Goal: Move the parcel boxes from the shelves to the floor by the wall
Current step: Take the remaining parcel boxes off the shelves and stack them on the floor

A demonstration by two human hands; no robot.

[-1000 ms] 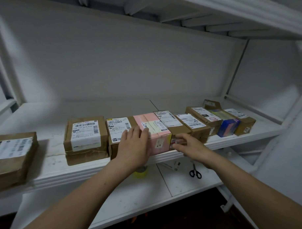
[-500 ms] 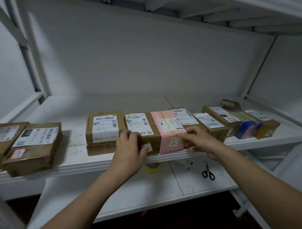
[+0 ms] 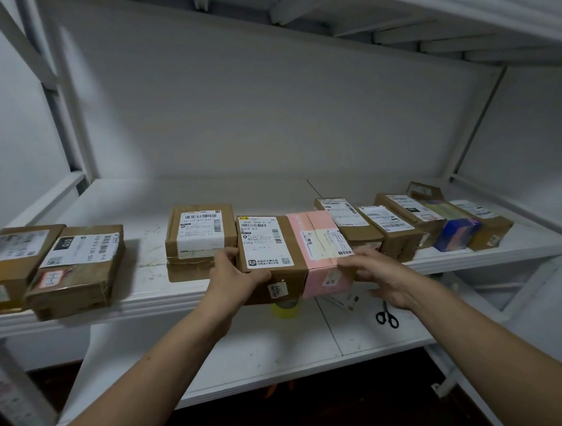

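A row of parcel boxes sits on the white middle shelf (image 3: 149,300). A brown box with a white label (image 3: 268,245) and a pink box (image 3: 322,243) stand pressed side by side, drawn forward so they overhang the shelf's front edge. My left hand (image 3: 234,278) grips the brown box at its left front corner, thumb on top. My right hand (image 3: 380,273) holds the pink box at its right front corner. Another brown box (image 3: 201,234) lies just left of them.
Two brown boxes (image 3: 77,267) lie at the shelf's left end. Several more parcels, one blue (image 3: 455,235), line the right end. On the lower shelf (image 3: 246,354) lie black scissors (image 3: 387,316) and a yellow tape roll (image 3: 286,310). A shelf hangs overhead.
My left hand moved from the pink box's top to the brown box's left corner. Both boxes have slid forward over the shelf edge. The view has swung left.
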